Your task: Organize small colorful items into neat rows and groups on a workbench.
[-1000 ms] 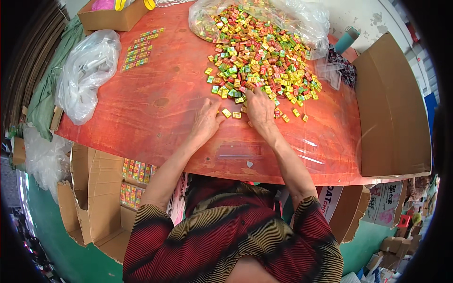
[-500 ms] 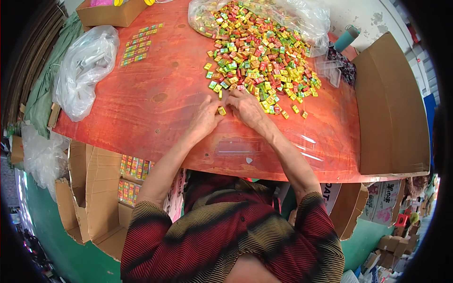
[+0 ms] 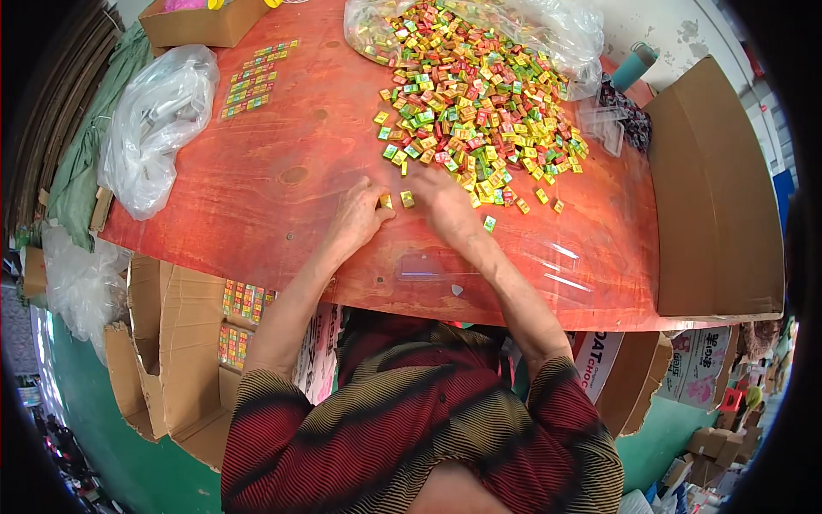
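A large heap of tiny yellow, green and red boxes [image 3: 479, 111] lies on the red wooden table [image 3: 257, 206]. Just in front of its near edge, my left hand [image 3: 354, 216] pinches a tiny yellow box [image 3: 385, 201] between thumb and fingers. Beside it on the tabletop, between my two hands, sits another yellow box [image 3: 407, 200]. My right hand [image 3: 445, 206] is at the near edge of the heap, its fingers smeared by motion, so what they hold does not show. Close to my right wrist lies a loose green-and-yellow box [image 3: 490, 224].
Flat rows of tiny boxes [image 3: 253, 81] lie at the far left, near a clear plastic bag [image 3: 163, 128]. A tall cardboard sheet [image 3: 715, 188] stands at the right edge. Below the table's left side, an open carton [image 3: 193, 343] contains packed blocks of boxes.
My left hand has moved slightly left and now pinches a yellow box. My right hand has shifted a little and blurs. A loose green-and-yellow box now shows by my right wrist.
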### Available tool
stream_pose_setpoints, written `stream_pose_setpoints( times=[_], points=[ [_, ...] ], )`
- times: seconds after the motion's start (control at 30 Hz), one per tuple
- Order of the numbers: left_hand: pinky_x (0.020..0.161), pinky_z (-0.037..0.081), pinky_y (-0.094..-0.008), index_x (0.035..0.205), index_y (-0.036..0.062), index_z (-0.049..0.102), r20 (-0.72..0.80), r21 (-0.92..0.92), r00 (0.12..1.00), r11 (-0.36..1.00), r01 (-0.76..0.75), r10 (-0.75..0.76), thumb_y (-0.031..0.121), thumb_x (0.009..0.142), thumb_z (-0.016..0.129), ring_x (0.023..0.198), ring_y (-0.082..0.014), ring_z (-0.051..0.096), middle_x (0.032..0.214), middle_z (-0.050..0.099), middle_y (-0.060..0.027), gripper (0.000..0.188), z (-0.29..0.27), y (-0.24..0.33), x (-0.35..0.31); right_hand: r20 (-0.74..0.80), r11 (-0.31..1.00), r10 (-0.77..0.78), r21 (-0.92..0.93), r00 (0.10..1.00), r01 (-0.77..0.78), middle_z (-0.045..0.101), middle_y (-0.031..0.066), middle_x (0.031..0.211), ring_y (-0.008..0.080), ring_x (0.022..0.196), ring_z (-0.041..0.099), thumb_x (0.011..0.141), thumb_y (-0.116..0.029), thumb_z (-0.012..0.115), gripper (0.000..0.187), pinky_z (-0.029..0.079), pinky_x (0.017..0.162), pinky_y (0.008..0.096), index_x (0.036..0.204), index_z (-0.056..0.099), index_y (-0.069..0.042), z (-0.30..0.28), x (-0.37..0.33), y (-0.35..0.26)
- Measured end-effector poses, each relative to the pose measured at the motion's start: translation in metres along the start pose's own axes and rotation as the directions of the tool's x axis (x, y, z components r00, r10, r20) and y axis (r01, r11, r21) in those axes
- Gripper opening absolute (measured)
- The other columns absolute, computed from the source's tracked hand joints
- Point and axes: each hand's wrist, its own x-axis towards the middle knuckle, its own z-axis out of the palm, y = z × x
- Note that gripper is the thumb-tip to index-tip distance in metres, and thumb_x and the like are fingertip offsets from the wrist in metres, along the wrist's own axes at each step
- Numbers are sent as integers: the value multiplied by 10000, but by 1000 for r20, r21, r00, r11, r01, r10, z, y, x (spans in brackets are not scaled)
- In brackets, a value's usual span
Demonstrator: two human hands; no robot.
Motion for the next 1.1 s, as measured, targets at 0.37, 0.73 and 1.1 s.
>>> stream_pose_setpoints(
  times=[0.37, 0.73, 1.1],
  points=[
    [708, 435, -389, 962, 27, 599, 22, -13, 1000, 1000, -9, 9, 106, 690, 683, 803, -295, 537, 873, 474, -121, 295, -2, 9, 1, 57, 971, 234, -55, 971, -231, 550, 116, 918, 305, 871, 547, 702, -87, 651, 272, 458, 719, 386, 953, 558, -42, 2, -7, 21],
    [738, 433, -412, 945, 13, 593, 80, -15, 995, 998, 56, -54, 115, 669, 708, 860, -331, 539, 894, 489, -145, 316, -12, 6, -5, 33, 991, 96, 89, 995, -99, 488, 152, 865, 323, 784, 504, 628, -69, 694, 289, 422, 666, 388, 855, 528, -6, 1, 8, 7],
    [751, 437, -388, 1109, 70, 524, 79, -64, 997, 998, -7, 12, 97, 654, 713, 875, -302, 526, 930, 455, -122, 493, -13, 10, -4, 150, 983, 183, -60, 972, -176, 526, 121, 891, 297, 851, 525, 635, -76, 653, 232, 450, 722, 390, 856, 592, -41, -2, 1, 21]
  ],
)
